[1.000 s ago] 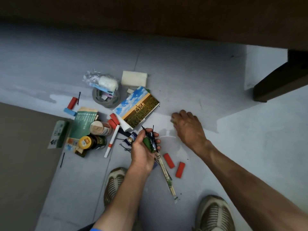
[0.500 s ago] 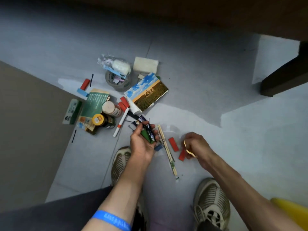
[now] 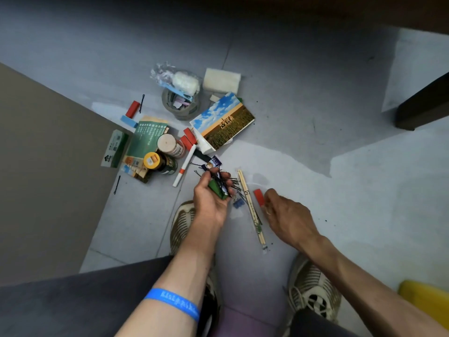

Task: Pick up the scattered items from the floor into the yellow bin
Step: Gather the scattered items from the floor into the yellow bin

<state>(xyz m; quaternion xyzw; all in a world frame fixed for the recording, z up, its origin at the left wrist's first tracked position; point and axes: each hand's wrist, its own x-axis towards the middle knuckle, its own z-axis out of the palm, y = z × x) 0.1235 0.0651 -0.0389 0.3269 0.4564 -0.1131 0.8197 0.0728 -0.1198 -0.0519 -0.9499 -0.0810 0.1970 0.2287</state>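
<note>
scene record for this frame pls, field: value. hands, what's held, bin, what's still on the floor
left hand: palm up, grips a green piece and a bundle of small dark items
right hand: low over the floor, fingers at a red block; grip unclear
yellow bin: corner in view at lower right, contents not visible
chopsticks: on the floor between the hands
blue clip: on the floor by the left hand
main pile: postcard book, tape roll, two jars, white pen
</note>
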